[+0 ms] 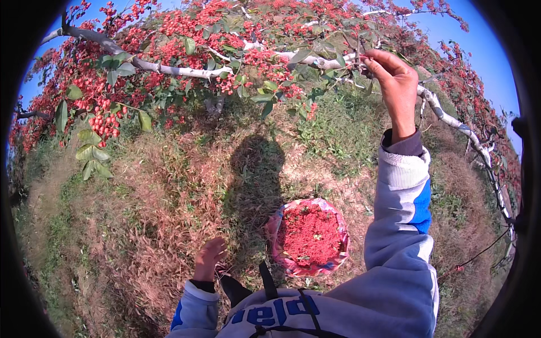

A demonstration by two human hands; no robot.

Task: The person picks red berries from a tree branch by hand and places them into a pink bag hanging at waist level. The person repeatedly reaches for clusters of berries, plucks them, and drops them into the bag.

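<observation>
My right hand [396,80] is raised at the upper right, thumb and fingertips pinched together at a twig beside a pale branch [325,62]. What exactly lies between the fingertips is too small to tell. Low on the left, my left hand [210,256] hangs over the grass with its fingers apart, holding nothing. Red berry clusters [177,25] and green leaves cover the branches overhead. A round container with a colourful lining [274,238] stands on the ground between my arms, filled with red berries [310,234] and a few leaves.
Another pale branch [448,118] curves down the right side. At the left a berry cluster [104,122] and leafy twigs [91,153] hang low. Dry and green grass [148,203] covers the ground, with a dark shadow [255,181] across it. More berry-laden bushes stand beyond.
</observation>
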